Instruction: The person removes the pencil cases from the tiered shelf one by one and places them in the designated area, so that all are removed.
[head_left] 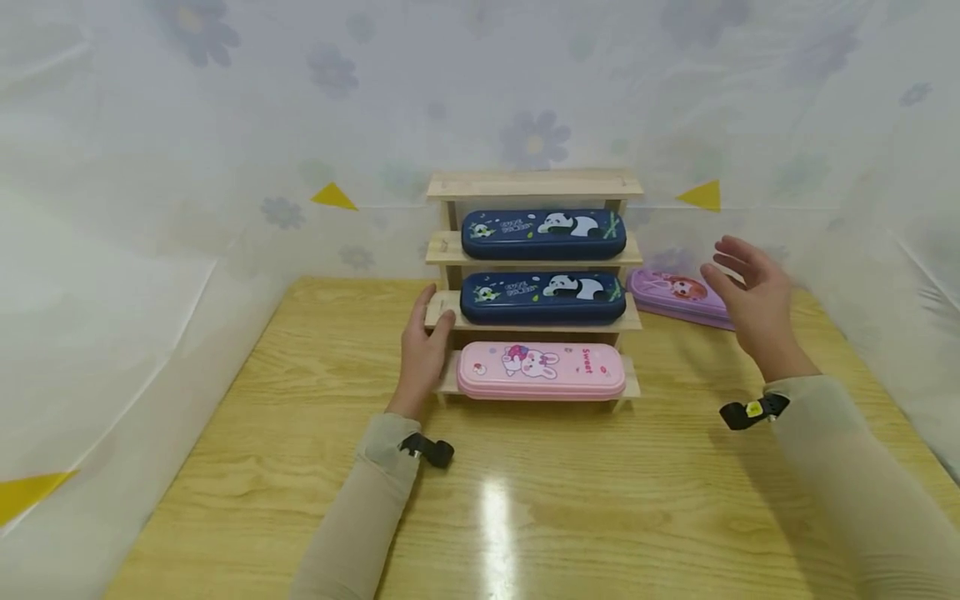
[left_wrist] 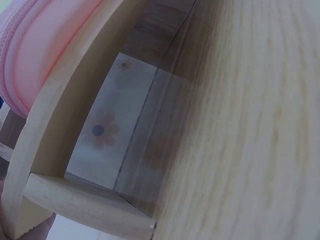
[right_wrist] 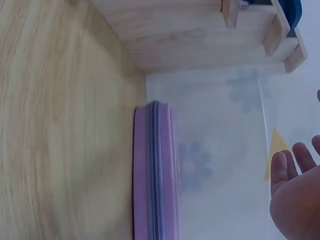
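Grips the four-tier wooden rack (head_left: 534,183) with the left hand (head_left: 422,354). Holds the right hand (head_left: 761,308) empty, loosely spread, near the purple pencil case (head_left: 673,290).

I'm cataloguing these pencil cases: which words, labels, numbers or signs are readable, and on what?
"Sweet": pink case, printed sideways.
"CUTE": upper navy case; line beneath too blurred.
"CUTE": lower navy case; second line likewise unreadable.
Purple case: no lettering discernible.
Yellow wrist tag: any marks too small.
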